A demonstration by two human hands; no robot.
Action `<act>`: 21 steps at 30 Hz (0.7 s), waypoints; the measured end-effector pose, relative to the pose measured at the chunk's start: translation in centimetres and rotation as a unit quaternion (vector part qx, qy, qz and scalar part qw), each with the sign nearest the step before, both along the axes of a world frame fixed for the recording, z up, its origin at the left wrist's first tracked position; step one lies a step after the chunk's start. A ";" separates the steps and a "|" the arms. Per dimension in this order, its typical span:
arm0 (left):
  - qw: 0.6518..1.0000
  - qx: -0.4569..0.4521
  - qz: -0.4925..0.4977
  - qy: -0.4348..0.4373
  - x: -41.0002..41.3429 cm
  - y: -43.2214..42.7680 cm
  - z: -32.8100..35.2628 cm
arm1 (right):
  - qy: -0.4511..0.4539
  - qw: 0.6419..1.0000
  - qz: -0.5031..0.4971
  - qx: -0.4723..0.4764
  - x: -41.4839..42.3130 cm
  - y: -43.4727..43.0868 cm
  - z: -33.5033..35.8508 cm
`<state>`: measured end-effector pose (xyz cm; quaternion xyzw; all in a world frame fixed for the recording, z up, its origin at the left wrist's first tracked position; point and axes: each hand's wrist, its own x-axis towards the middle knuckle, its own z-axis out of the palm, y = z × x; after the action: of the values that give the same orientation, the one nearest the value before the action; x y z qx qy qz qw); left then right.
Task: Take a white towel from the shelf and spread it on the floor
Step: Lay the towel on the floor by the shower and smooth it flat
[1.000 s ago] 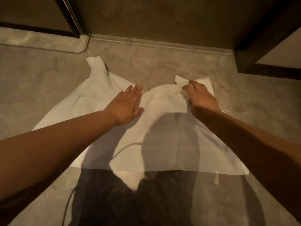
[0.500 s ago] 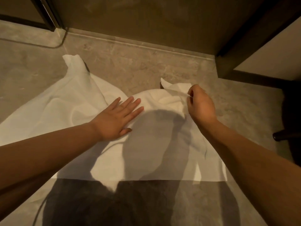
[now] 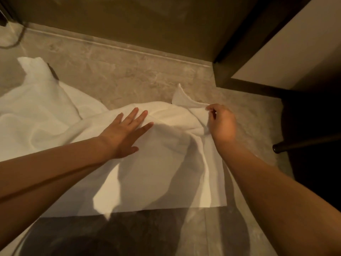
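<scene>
A large white towel (image 3: 151,174) lies rumpled on the grey stone floor (image 3: 129,71), its near edge straight, its far side bunched into folds. My left hand (image 3: 123,133) rests flat on the towel's middle, fingers spread. My right hand (image 3: 221,124) pinches the far right corner of the towel and holds it lifted off the floor, so the corner stands up in a peak. The far left corner also stands up crumpled.
A dark wall and its base strip (image 3: 120,49) run along the far side. A dark cabinet (image 3: 276,58) with a pale panel stands at the right. A dark furniture leg (image 3: 295,145) reaches in from the right. My shadow covers the near floor.
The view has swung to the right. My right hand has closed on the towel's far right corner and lifted it; my left hand stays pressed flat on the cloth, which has bunched more.
</scene>
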<state>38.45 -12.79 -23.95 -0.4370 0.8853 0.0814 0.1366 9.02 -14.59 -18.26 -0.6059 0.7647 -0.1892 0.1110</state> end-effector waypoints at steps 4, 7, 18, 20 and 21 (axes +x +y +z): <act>1.000 -0.010 -0.006 0.014 0.2 0.1 -0.4 | -0.016 1.000 -0.019 0.011 -1.8 0.6 -0.7; 0.999 -0.018 -0.015 0.025 0.2 0.0 -0.4 | -0.039 0.998 -0.031 0.038 -3.1 1.2 -1.3; 0.996 -0.014 -0.055 -0.063 -0.4 0.2 0.4 | -0.008 0.990 -0.038 0.138 -4.0 1.1 -2.7; 0.994 -0.021 -0.070 -0.079 -0.2 0.4 0.4 | 0.011 0.995 -0.042 0.087 -2.9 1.8 -2.3; 0.993 -0.030 -0.081 -0.086 -0.1 0.5 0.3 | 0.022 0.999 -0.024 0.038 -2.2 2.3 -1.9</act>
<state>38.33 -12.25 -23.63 -0.3730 0.9048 0.0060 0.2052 6.83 -12.24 -20.17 -0.5869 0.7878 -0.1491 0.1126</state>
